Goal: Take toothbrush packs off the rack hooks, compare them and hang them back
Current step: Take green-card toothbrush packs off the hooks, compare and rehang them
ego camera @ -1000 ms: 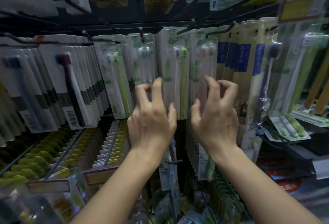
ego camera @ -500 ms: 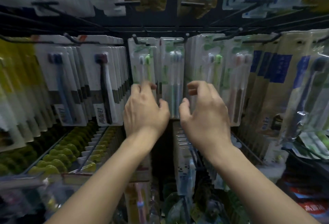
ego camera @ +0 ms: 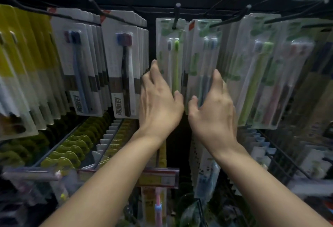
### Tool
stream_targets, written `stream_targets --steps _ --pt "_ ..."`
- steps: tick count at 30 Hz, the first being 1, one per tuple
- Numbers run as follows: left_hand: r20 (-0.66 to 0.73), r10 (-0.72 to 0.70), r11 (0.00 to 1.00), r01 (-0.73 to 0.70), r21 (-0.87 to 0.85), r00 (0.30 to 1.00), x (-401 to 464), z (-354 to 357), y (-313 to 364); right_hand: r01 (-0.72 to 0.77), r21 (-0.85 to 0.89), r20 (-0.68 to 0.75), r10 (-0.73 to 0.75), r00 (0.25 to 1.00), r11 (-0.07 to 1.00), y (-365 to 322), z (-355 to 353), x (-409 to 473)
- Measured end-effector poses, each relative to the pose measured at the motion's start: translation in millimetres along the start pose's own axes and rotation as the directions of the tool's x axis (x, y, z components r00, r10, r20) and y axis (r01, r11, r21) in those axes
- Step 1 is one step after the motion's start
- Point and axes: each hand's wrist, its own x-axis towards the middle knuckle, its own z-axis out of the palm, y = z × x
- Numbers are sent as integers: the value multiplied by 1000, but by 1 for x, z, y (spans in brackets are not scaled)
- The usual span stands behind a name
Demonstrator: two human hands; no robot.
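From the head camera, two bare hands reach up to a rack of hanging toothbrush packs. The left hand [ego camera: 158,98] lies against the lower part of the green-and-white pack [ego camera: 170,55], which hangs on a black hook [ego camera: 175,17]; its fingers are fairly straight, thumb at the pack's front, and whether the grip has closed on it cannot be told. The right hand [ego camera: 214,107] holds the lower part of the blue-brush pack [ego camera: 203,60] just beside it, thumb in front, fingers behind its right edge. Each of these two packs shows two brushes. To the right hang two more front packs [ego camera: 259,75], to the left two rows of white packs [ego camera: 122,64] and yellow packs [ego camera: 21,64].
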Motion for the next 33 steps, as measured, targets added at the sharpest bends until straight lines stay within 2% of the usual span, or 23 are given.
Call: stream_targets --steps 4,12,17,20,23,25,30,33 --pt "73 -53 993 60 -104 996 4 1 0 -54 42 44 52 998 998 0 1 0" --pt "33 -41 991 45 -130 999 4 5 -3 -106 2 50 105 993 994 -1 -2 -2" --pt "53 -77 972 87 -218 996 4 5 -4 -120 15 48 119 992 993 0 1 -2" --pt "105 -168 909 195 -367 980 7 8 -5 -139 68 65 134 989 988 1 2 -1" --pt "163 -259 780 306 -546 952 11 9 -8 -156 132 76 147 986 979 0 2 1" --pt "204 -279 718 345 -605 938 13 9 -9 -178 196 72 167 983 964 0 4 4" --pt "223 -256 712 339 -615 941 10 14 -12 -313 344 116 290 950 885 1 10 3" --pt "244 -250 697 349 -626 937 9 15 -14 -324 367 125 298 946 872 1 9 1"
